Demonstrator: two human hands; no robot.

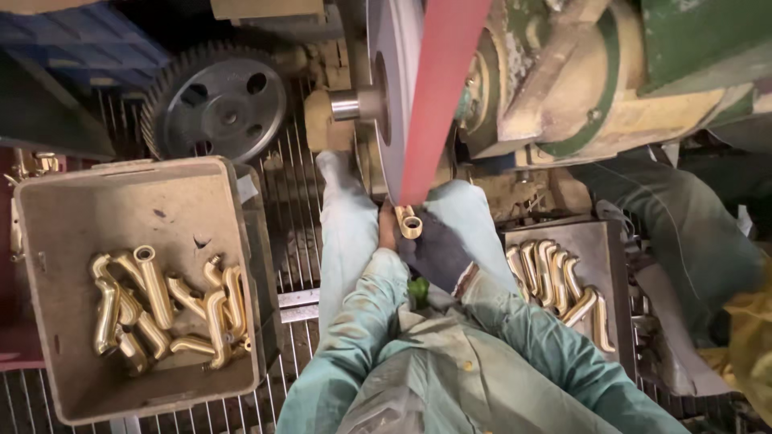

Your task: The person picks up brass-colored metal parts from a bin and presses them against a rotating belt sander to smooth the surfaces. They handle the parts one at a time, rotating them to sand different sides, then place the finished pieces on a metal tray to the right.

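brass pipe fitting (408, 222), shiny and curved, sits clamped between your gloved right hand (437, 253) and bare left hand (388, 233), touching the red belt (438, 88).

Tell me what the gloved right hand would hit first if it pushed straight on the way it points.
Most likely the red sanding belt: the right hand points up and forward, with the brass fitting it holds at the belt's lower end. Whether they touch is unclear.
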